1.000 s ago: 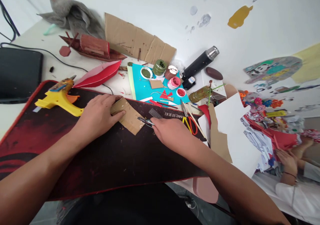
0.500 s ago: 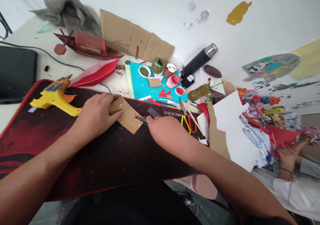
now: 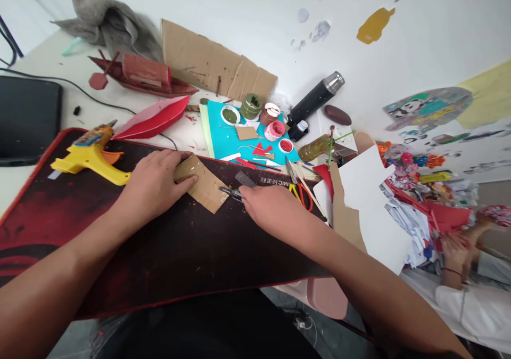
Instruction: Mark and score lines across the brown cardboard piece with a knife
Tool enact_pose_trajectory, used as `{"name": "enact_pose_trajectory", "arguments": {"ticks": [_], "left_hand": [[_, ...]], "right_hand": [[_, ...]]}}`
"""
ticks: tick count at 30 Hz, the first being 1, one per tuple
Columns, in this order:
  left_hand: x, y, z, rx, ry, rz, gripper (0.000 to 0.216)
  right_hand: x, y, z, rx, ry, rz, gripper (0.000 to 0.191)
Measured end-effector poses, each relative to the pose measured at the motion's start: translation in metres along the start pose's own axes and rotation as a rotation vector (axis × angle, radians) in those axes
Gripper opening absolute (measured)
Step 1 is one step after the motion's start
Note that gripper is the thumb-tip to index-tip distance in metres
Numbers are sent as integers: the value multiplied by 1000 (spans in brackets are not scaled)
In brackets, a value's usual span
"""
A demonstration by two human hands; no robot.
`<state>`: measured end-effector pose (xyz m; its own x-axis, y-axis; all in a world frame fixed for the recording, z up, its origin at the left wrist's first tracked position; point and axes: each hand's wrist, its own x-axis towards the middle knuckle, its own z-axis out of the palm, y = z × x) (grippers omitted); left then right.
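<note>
My left hand [image 3: 154, 180] grips the left end of a small brown cardboard piece [image 3: 209, 191], the thumb on its face and the fingers along its far edge. The cardboard lies tilted on a black and red desk mat [image 3: 191, 263]. My right hand [image 3: 265, 204] is closed around a utility knife [image 3: 235, 193], whose blade points left at the cardboard's right edge. Whether the tip touches the cardboard I cannot tell. Just beyond the knife is a short clear ruler [image 3: 245, 179]. Yellow and orange-handled scissors [image 3: 298, 191] lie right of my right hand.
A yellow glue gun [image 3: 93, 159] and a red paper boat shape [image 3: 154, 118] lie to the left. Open paint pots [image 3: 251, 106] stand on blue paper [image 3: 217, 130] behind the mat. A black flask [image 3: 315, 98] leans beyond. Another person's hands [image 3: 455, 250] are at far right.
My right hand and the knife have shifted slightly right, and the blade covers less of the cardboard. My left hand keeps its hold in the same place.
</note>
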<state>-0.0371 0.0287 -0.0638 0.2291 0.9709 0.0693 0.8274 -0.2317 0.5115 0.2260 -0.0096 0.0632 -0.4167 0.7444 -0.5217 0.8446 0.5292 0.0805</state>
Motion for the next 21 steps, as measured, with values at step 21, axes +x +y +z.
{"name": "enact_pose_trajectory", "arguments": {"ticks": [21], "left_hand": [[0,1,-2,11,-19,11,62]], "right_hand": [[4,1,-1,-8,-33,2,27]]}}
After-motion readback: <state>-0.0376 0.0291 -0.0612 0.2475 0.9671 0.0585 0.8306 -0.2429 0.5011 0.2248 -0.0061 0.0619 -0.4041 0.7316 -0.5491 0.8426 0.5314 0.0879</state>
